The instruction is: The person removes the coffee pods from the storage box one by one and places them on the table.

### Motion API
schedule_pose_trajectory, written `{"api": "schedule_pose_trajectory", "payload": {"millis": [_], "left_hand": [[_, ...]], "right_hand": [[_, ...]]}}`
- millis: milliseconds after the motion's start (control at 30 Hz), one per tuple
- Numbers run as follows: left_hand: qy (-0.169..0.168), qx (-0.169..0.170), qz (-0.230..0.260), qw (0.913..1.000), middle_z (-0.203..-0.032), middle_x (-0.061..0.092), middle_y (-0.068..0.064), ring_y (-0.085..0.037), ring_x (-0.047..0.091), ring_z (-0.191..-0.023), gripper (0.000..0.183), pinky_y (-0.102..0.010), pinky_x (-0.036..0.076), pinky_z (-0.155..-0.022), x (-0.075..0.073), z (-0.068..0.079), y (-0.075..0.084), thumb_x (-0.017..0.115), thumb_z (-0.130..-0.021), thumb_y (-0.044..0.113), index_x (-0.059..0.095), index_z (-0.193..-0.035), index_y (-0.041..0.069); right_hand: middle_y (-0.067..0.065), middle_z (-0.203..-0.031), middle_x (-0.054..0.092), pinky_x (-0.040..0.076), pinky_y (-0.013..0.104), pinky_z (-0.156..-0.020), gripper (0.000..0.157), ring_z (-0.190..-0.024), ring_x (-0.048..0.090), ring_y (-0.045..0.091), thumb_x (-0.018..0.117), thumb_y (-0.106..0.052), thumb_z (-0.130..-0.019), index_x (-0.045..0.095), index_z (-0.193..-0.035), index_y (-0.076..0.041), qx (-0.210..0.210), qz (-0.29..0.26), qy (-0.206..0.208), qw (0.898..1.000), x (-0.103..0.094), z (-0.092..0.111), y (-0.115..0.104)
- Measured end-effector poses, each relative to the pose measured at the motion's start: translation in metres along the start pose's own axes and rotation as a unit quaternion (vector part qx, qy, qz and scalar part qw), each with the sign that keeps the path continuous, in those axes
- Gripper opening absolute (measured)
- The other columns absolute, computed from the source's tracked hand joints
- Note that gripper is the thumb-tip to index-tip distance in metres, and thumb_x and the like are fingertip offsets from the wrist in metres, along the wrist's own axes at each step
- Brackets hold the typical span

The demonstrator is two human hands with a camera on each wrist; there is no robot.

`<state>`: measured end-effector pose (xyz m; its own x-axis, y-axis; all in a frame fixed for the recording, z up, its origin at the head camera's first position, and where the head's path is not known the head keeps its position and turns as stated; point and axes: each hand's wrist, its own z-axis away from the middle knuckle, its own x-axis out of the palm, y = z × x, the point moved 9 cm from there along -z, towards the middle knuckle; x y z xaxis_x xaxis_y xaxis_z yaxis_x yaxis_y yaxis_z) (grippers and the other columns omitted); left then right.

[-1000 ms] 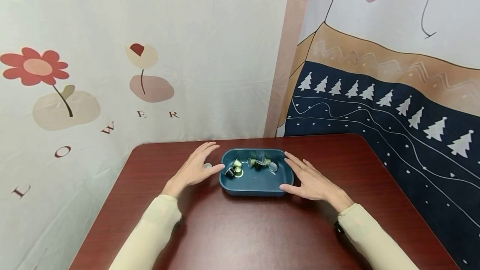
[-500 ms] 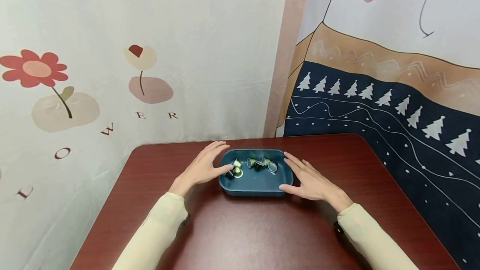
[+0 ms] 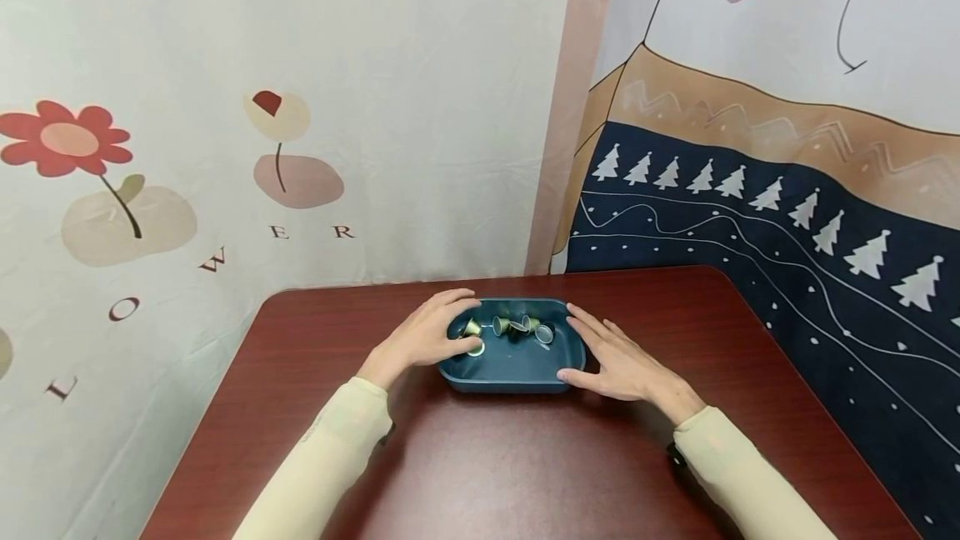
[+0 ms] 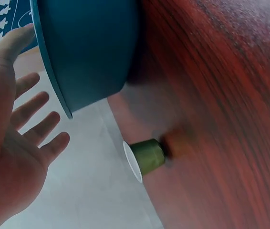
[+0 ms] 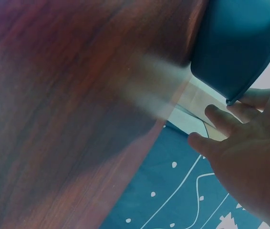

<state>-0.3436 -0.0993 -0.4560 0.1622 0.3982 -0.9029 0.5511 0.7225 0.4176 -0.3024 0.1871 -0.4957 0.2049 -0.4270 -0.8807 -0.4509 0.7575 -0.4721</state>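
A dark teal oblong tub (image 3: 517,386) stands toward the table's far side, with several small coffee capsules (image 3: 501,326) inside, green and dark ones among them. Over the tub's left end reaches my left hand (image 3: 423,338), its thumb above the capsules and its fingers spread, holding nothing. My right hand (image 3: 622,363) lies along the tub's right end, fingers extended at the rim; whether they press it I cannot tell. In the left wrist view, a lone green capsule (image 4: 149,156) with a white rim lies on the table outside the tub; the head view hides it behind the left hand.
The dark red wooden table (image 3: 480,465) has a far edge close behind the tub. Beyond it hangs a pale printed cloth (image 3: 420,148), with a navy tree-patterned cloth (image 3: 675,215) to the right.
My left hand has moved right, from beside the tub to over its left end, covering part of the capsules there. The right hand and tub have stayed put.
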Motion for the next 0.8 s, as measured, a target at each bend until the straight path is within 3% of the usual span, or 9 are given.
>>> {"api": "schedule_pose_trajectory", "payload": {"millis": [133, 300, 567, 800], "left_hand": [[-0.023, 0.006, -0.021, 0.9995, -0.170, 0.057, -0.014, -0.038, 0.049, -0.162, 0.064, -0.061, 0.045, -0.131, 0.007, -0.003, 0.005, 0.082, -0.105, 0.039, 0.064, -0.159, 0.009], [-0.020, 0.030, -0.048, 0.9982, -0.158, 0.067, -0.015, -0.038, 0.055, -0.154, 0.054, -0.061, 0.048, -0.128, 0.009, -0.006, 0.014, 0.083, -0.104, 0.032, 0.071, -0.150, 0.005], [-0.030, 0.053, -0.057, 0.9965, -0.147, 0.073, -0.018, -0.039, 0.066, -0.140, 0.046, -0.056, 0.056, -0.120, 0.014, -0.009, 0.021, 0.084, -0.102, 0.022, 0.075, -0.142, 0.000], [-0.046, 0.056, -0.056, 0.9958, -0.143, 0.077, -0.014, -0.034, 0.074, -0.134, 0.043, -0.053, 0.062, -0.113, 0.020, -0.010, 0.021, 0.085, -0.101, 0.020, 0.077, -0.140, 0.003]], "right_hand": [[0.004, -0.191, 0.021, 0.020, 0.071, -0.141, 0.105, -0.171, 0.037, 0.039, 0.072, -0.070, -0.101, 0.034, -0.178, -0.009, -0.001, 0.000, 0.001, 1.000, -0.001, 0.000, 0.000], [0.005, -0.191, 0.022, 0.021, 0.071, -0.141, 0.104, -0.171, 0.038, 0.039, 0.072, -0.070, -0.101, 0.035, -0.177, -0.009, -0.003, 0.000, 0.002, 1.000, -0.001, 0.001, -0.001], [0.005, -0.191, 0.022, 0.022, 0.072, -0.141, 0.104, -0.171, 0.038, 0.039, 0.072, -0.069, -0.102, 0.035, -0.177, -0.008, -0.005, -0.002, 0.003, 1.000, -0.002, 0.001, -0.002], [0.004, -0.191, 0.021, 0.022, 0.071, -0.141, 0.104, -0.171, 0.037, 0.039, 0.072, -0.070, -0.102, 0.034, -0.178, -0.009, -0.004, -0.005, 0.002, 1.000, -0.001, 0.001, -0.001]]}}
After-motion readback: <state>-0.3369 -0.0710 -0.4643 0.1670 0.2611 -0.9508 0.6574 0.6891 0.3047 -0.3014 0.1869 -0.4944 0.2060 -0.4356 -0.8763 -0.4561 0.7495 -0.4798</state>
